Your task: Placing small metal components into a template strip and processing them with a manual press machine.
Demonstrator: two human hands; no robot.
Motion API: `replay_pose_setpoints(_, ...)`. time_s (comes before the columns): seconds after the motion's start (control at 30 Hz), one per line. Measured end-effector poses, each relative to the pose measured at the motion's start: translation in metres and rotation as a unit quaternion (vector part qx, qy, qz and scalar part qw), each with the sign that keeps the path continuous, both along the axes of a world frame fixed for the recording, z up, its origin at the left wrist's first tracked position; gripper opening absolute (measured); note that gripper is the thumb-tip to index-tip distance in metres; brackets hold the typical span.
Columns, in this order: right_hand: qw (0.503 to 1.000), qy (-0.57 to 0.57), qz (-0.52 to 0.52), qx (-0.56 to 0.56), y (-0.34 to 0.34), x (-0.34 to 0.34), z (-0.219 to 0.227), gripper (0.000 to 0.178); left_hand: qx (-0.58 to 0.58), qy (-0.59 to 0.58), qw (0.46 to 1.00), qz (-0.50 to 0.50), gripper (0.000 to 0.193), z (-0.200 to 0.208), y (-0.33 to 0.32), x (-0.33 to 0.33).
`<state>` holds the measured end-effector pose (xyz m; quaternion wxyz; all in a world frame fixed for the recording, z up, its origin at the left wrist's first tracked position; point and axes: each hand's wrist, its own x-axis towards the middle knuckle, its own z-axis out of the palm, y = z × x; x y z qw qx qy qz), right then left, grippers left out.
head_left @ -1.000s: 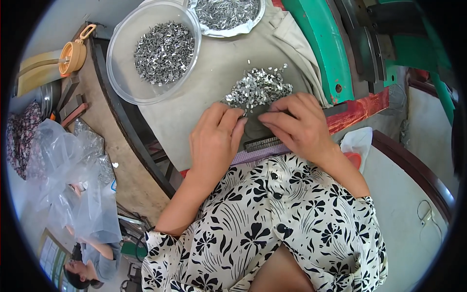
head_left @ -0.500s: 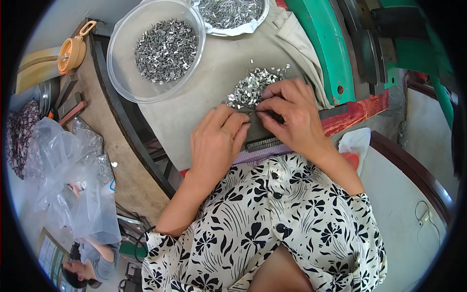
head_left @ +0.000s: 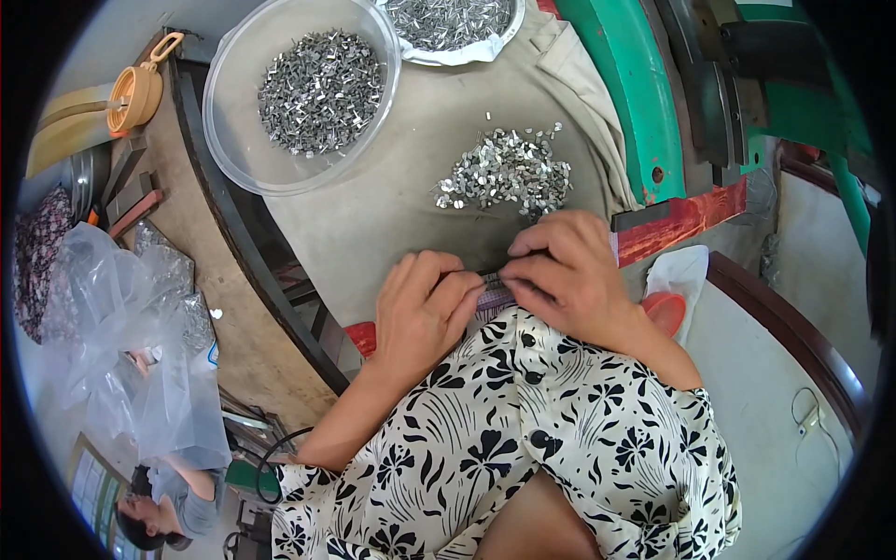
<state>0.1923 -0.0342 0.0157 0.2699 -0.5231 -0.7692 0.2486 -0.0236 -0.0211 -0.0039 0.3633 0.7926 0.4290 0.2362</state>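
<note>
My left hand [head_left: 422, 313] is closed in a pinch at the near edge of the cloth-covered worktop [head_left: 373, 210]. My right hand [head_left: 574, 280] pinches just opposite, the two sets of fingertips almost touching. Whatever they hold is too small or too hidden to make out. Below the fingertips a bit of purple checked cloth [head_left: 495, 299] shows; the dark ridged strip seen there earlier is mostly covered by my hands. Beyond them lies a loose pile of small shiny metal pieces [head_left: 513, 173], flat and silvery, apart from both hands.
A clear plastic bowl [head_left: 211, 117] of short metal pieces stands at the far left, beside a white-lined bowl [head_left: 467, 54] of longer metal pins. Green machinery [head_left: 625, 103] borders the right. Plastic bags [head_left: 159, 373] and an orange lidded thing [head_left: 135, 98] are left; another person [head_left: 173, 504] is lower left.
Both hands have drawn back from the pile toward my body, down to the worktop's near edge. The metal pile is now fully uncovered, and the ridged strip is mostly hidden.
</note>
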Motion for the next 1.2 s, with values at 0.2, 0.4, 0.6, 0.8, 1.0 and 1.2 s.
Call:
replay_pose_setpoints(0.2,1.000,-0.016,0.008,0.002,0.003,0.005,-0.003,0.017,0.022,0.002,1.000,-0.002,0.024,-0.004,-0.004,0.001)
replay_pose_setpoints(0.4,0.998,-0.035,-0.012,0.057,0.035,-0.005,-0.010,0.015,0.002,0.005,1.000,0.008,0.033,-0.003,-0.004,0.003)
replay_pose_setpoints(0.6,0.993,-0.073,0.011,0.086,0.046,-0.017,-0.013,0.013,0.015,-0.003,1.000,0.019,0.035,-0.009,-0.007,0.004)
replay_pose_setpoints(0.8,0.998,-0.021,0.008,0.062,0.045,-0.008,-0.009,0.016,0.011,0.004,1.000,-0.004,0.030,-0.011,-0.008,-0.001)
replay_pose_setpoints(1.0,0.999,-0.028,0.002,0.042,0.000,0.016,-0.003,0.018,0.004,-0.001,1.000,-0.009,0.027,-0.010,-0.007,0.000)
replay_pose_setpoints(1.2,0.999,-0.019,-0.003,0.039,-0.006,0.016,-0.009,0.022,0.011,0.025,1.000,-0.005,0.030,-0.005,-0.004,0.003)
